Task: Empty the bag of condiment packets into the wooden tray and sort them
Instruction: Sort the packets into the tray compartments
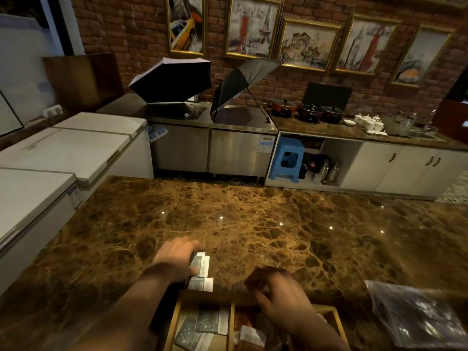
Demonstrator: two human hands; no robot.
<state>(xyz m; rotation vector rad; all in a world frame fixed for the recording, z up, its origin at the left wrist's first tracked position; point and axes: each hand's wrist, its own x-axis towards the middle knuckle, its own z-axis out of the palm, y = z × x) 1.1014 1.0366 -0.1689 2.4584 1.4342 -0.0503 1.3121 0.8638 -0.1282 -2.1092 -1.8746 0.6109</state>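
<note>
At lower centre, my left hand grips a packet stack, keeping like together. Right hand hovers curled over the wooden tray; I cannot tell its contents.

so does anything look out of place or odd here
Yes. Two open dark umbrellas lie tilted on the stainless steel counter by the brick wall, an odd spot for them. Nearer, some white condiment packets sit on the brown marble countertop just beyond the wooden tray, beside the left hand, not in a compartment.
</note>
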